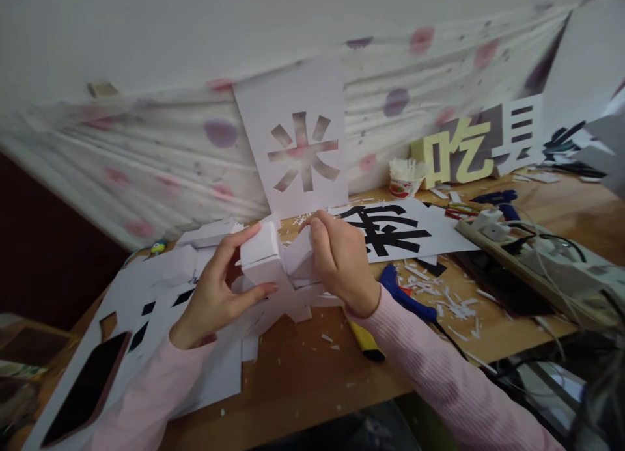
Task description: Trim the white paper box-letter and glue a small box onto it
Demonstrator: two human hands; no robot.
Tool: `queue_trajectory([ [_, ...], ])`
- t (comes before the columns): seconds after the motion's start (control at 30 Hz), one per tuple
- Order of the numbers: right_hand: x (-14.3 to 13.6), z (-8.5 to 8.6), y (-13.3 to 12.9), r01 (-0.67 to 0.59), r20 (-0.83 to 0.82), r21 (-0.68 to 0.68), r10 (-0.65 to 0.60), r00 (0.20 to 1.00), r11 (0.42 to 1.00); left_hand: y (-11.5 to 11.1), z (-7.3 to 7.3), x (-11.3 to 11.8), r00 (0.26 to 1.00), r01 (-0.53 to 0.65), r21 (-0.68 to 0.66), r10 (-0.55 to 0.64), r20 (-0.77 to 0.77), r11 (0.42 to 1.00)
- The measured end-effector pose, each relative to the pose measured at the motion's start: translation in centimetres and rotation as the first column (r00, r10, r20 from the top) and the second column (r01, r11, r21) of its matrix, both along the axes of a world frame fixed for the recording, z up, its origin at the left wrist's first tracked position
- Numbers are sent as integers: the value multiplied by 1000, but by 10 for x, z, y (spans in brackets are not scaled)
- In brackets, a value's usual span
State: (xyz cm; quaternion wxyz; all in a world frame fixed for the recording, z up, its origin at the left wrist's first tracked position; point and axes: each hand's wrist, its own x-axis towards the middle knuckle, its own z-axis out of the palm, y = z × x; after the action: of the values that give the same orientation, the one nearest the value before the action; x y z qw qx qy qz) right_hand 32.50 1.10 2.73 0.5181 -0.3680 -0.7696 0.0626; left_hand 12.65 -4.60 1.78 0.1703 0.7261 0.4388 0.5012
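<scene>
Over the front of the table I hold a white foam-board or card shape [261, 249] with box-like raised walls. My left hand [229, 285] grips it from the left, fingers on the upper corner and thumb along the near face. My right hand [342, 252] is closed at its right side, against a slanted white panel [300, 257]; its fingertips are partly hidden. Just right of my right wrist lies a blue glue gun [405, 298]. Below that wrist is a yellow-and-black tool handle [365, 340].
A white sheet with a cut-out character [254, 125] leans on the curtain. Raised yellow characters [471, 151] stand at the back right, near a cup of white sticks [405, 185]. A phone [88, 386] lies left; a power strip [532, 256] and cables lie right. White scraps [454, 301] litter the table.
</scene>
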Motion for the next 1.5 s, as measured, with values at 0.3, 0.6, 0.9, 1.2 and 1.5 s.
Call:
queue_trajectory([
  [0.3, 1, -3, -1, -37, -15, -33, 37, 999, 999, -1, -2, 4, 995, -54, 22, 55, -80, 998],
  [0.6, 43, 19, 25, -494, -217, -149, 459, 861, 856, 11, 9, -3, 990, -111, -22, 109, -91, 994],
  [0.9, 35, -8, 40, -550, -71, -103, 546, 835, 829, 21, 14, 7, 998, -28, -192, 37, 46, 981],
  [1.2, 44, -13, 37, -585, -267, -195, 531, 804, 788, 23, 20, 20, 994, 58, -264, -30, 107, 963],
  [1.5, 67, -27, 54, -399, -554, -289, 189, 811, 870, 57, 38, -17, 908, -15, -302, 140, 395, 953],
])
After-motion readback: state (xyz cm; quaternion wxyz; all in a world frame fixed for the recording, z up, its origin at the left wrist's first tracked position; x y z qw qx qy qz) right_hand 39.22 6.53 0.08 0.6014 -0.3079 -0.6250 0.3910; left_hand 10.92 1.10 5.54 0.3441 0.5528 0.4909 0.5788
